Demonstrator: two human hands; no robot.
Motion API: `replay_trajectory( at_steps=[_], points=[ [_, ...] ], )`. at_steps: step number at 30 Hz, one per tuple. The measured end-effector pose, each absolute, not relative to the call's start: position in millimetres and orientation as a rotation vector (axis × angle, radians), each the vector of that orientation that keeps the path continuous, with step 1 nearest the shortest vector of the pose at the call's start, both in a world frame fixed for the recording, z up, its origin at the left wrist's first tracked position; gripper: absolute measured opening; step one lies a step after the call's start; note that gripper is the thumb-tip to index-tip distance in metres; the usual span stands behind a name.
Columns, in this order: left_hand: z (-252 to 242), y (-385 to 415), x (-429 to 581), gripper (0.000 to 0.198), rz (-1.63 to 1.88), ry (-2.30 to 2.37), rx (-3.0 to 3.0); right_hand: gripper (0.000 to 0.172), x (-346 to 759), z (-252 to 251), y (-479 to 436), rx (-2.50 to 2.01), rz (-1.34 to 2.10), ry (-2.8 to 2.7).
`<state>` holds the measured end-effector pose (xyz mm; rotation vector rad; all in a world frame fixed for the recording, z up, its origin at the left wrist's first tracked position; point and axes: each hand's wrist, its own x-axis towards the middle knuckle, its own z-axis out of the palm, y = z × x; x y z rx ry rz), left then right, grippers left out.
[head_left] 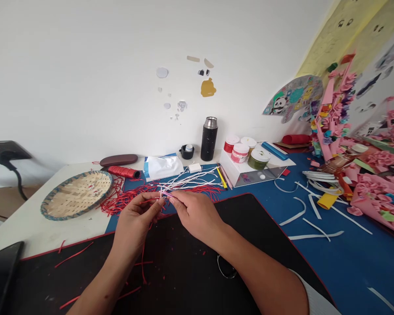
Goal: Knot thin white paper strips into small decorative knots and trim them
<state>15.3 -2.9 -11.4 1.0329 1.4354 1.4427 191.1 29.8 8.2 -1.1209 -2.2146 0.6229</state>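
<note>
My left hand (pixel 136 218) is closed in a pinch above the black mat's far edge. Between its thumb and forefinger are thin white and red cords (pixel 161 197), and a red strand hangs below. My right hand (pixel 195 210) comes in from the right, its thumb and forefinger pinched on a thin pale purple piece (pixel 167 193) that meets the cords. Fingers hide part of it, so its kind is unclear. Just beyond the hands lie a bundle of white cords (pixel 184 178) and a heap of red cords (pixel 131 195).
At left stand a woven basket (pixel 77 197) and a red thread spool (pixel 124 172). A black thermos (pixel 209 139) and paint jars (pixel 258 158) on a box line the wall. White strips (pixel 315 236) and pink paper flowers (pixel 374 192) lie right. Red cord scraps dot the black mat (pixel 184 280).
</note>
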Motion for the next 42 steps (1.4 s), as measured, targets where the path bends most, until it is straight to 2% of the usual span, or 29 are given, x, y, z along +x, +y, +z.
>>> replay_trajectory(
  at_steps=[10, 15, 20, 42],
  points=[
    [-9.3, -6.7, 16.7, 0.048, 1.393, 1.571, 1.191, 0.026, 191.1, 9.3, 29.3, -1.169, 0.559, -2.268],
    [-7.9, -6.5, 17.8, 0.065, 1.405, 1.521, 1.273, 0.025, 190.5, 9.4, 29.1, -1.183, 0.561, -2.288],
    [-9.1, -7.1, 16.7, 0.052, 1.352, 1.542, 1.312, 0.024, 190.8, 8.4, 28.8, -1.189, 0.555, -2.296],
    [-10.2, -7.1, 19.5, 0.037, 1.341, 1.605, 1.395, 0.027, 189.1, 6.9, 28.4, -1.233, 0.554, -2.275]
  ],
)
